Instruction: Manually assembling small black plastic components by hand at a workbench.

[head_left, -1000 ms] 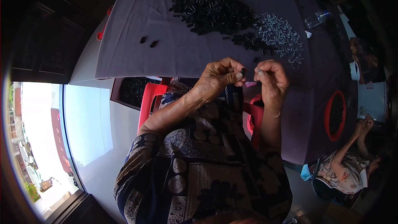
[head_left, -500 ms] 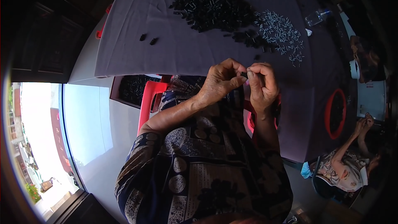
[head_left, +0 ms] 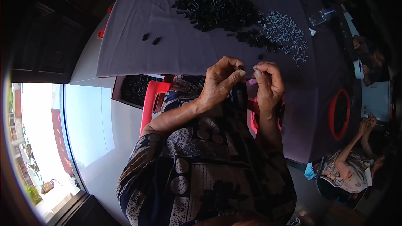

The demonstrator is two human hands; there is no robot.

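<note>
Since half a second ago the two hands have drawn slightly apart; a narrow gap now shows between them where the fingertips were almost touching. Both remain at frame centre, over the near edge of the grey tablecloth (head_left: pixel 167 37).

Left hand (head_left: pixel 220 83): fingers curled, thumb and forefinger pressed together on a small black piece (head_left: pixel 240 67) at the fingertips. Right hand (head_left: pixel 268 84): fingers curled, thumb and forefinger pinched on something very small and pale; its kind cannot be told. A small pink item (head_left: pixel 252 82) shows just below the gap between the hands.

On the cloth, upper centre of frame: a heap of small black tubular pieces (head_left: pixel 213 10). Just to its right, touching its edge: a scatter of small pale grey pieces (head_left: pixel 282 31). Two stray black pieces (head_left: pixel 150 39) lie apart at upper left of the cloth. A clear plastic bottle (head_left: pixel 320 16) lies on its side at upper right.

Right of frame: a red-rimmed round basin (head_left: pixel 333 119) with dark contents. Left of the forearms: a red plastic chair (head_left: pixel 153 100), and beside it a dark tray (head_left: pixel 134 90) of black pieces. Lower right: another person (head_left: pixel 349 169), seated, arms raised toward the table.
</note>
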